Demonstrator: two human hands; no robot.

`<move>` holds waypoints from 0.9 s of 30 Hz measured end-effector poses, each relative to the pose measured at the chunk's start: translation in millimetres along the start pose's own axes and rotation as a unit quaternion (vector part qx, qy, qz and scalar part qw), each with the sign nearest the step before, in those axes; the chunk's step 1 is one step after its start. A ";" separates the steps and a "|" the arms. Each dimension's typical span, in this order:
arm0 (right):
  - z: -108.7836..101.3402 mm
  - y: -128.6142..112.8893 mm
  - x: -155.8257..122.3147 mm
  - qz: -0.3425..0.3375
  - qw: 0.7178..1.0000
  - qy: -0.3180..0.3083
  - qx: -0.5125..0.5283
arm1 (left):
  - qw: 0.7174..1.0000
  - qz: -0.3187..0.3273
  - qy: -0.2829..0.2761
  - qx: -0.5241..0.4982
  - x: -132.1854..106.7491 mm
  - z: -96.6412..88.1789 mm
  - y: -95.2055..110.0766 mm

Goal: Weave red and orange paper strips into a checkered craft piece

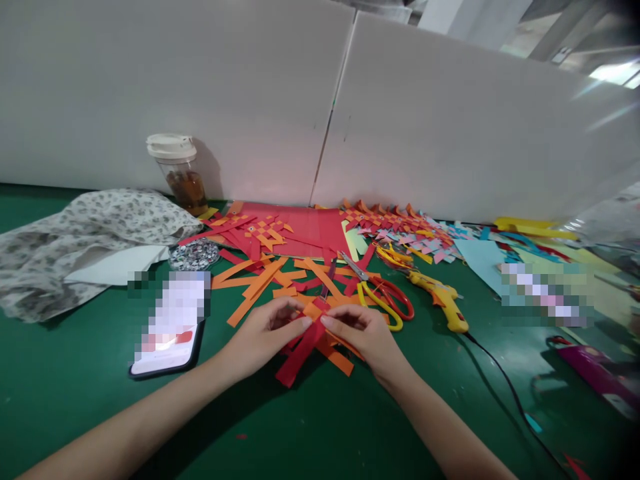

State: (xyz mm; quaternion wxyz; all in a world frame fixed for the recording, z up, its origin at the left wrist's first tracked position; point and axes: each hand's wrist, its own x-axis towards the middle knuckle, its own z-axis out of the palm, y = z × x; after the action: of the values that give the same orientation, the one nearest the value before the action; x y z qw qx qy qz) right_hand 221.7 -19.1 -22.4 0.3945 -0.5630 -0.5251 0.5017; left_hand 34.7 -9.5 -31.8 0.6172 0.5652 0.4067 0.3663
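Observation:
Both my hands meet over a small weave of red and orange paper strips (310,343) on the green table (320,427). My left hand (267,333) pinches the strips from the left, fingers curled. My right hand (363,333) grips them from the right, fingertips pressed together on the orange part. Red strip ends stick out below the hands toward me. Loose orange and red strips (265,277) lie just beyond the hands.
Scissors (383,293) with red and yellow handles and a yellow glue gun (443,300) with a black cord lie to the right. A phone (170,330) lies left; a lidded cup (180,173), patterned cloth (75,237), finished woven pieces (400,227) and coloured paper sheets stand along white panels.

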 end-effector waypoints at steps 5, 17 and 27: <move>-0.1 2.0 -1.3 -0.029 0.997 -0.020 -0.070 | 1.000 -0.016 0.005 0.002 3.4 -3.2 -3.8; -5.5 -2.3 0.3 0.004 1.000 0.007 -0.030 | 0.997 -0.064 -0.018 -0.027 4.0 -2.0 1.0; -2.5 -0.3 -1.6 0.004 0.998 -0.061 -0.021 | 0.996 -0.060 -0.038 -0.047 1.8 -3.5 0.6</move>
State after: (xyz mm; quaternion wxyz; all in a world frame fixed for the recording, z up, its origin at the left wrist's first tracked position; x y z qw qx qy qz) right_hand 224.1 -20.5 -21.3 0.3480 -0.5417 -0.5566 0.5251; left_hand 32.3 -6.4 -31.5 0.6788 0.5235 0.3987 0.3258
